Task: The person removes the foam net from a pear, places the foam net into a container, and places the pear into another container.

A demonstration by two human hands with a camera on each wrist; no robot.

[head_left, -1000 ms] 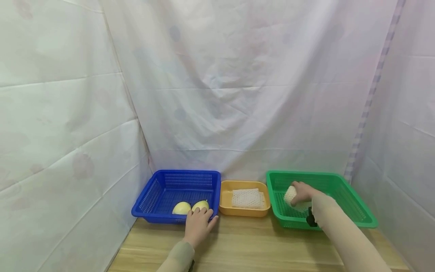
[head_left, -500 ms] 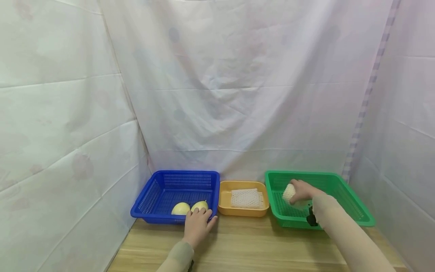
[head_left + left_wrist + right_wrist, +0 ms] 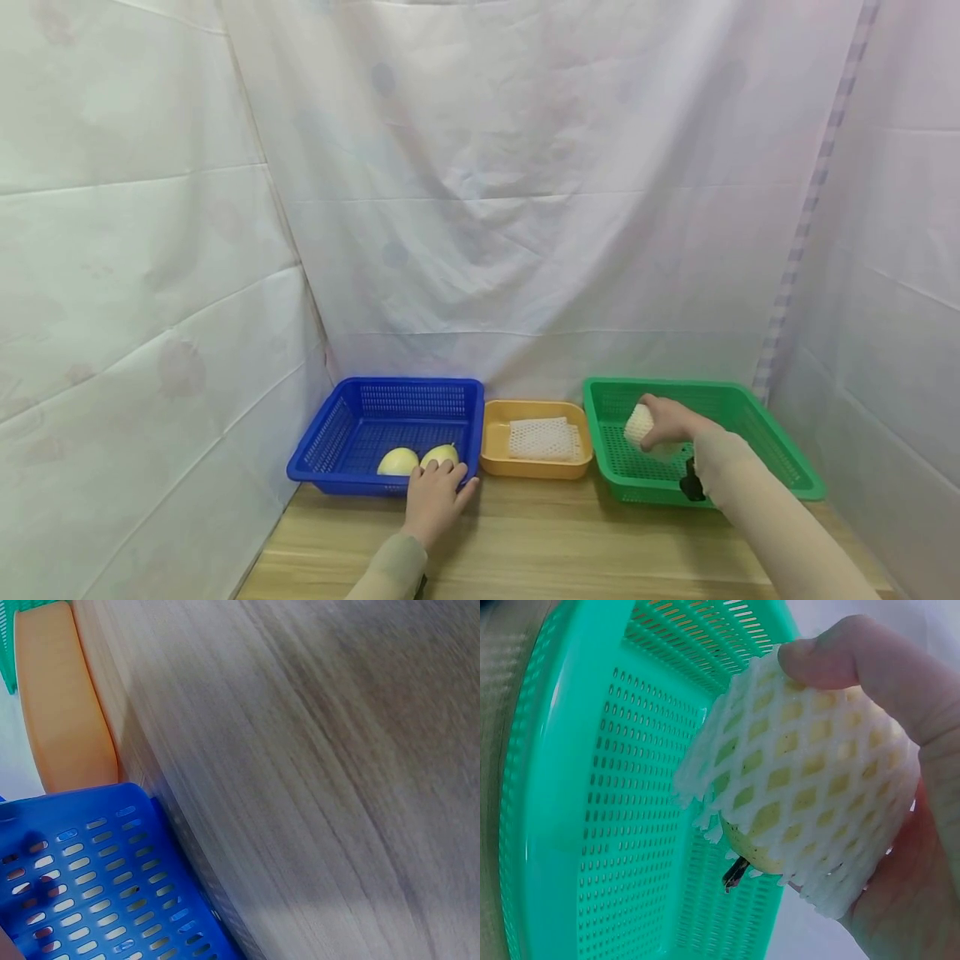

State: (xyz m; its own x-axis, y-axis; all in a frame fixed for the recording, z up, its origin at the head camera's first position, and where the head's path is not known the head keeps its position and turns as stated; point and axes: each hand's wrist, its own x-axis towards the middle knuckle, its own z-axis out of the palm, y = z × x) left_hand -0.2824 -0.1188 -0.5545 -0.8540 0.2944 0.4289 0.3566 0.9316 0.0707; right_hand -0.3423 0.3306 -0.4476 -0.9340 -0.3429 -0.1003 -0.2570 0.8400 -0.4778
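Observation:
My right hand (image 3: 671, 419) grips a pear in a white foam net sleeve (image 3: 810, 772), holding it over the green basket (image 3: 776, 446). In the right wrist view the thumb presses on the net, and a dark stem pokes out of the sleeve's open end. My left hand (image 3: 435, 502) rests over the near rim of the blue basket (image 3: 315, 467), with loosely bent fingers reaching inside beside a bare pear (image 3: 439, 454). Another pear (image 3: 398, 461) lies just left of it. The left wrist view shows mostly the basket's slotted wall (image 3: 112, 900); fingers appear through its slots.
Between the baskets stands a small orange tray (image 3: 497, 468) with white foam nets (image 3: 546, 438) lying flat in it. All three containers sit on a wooden table (image 3: 547, 542). White curtains (image 3: 480, 250) hang behind and at both sides.
My right hand has shifted very slightly left with the netted pear, which is tilted a little more. The left hand has stayed at the blue basket's rim.

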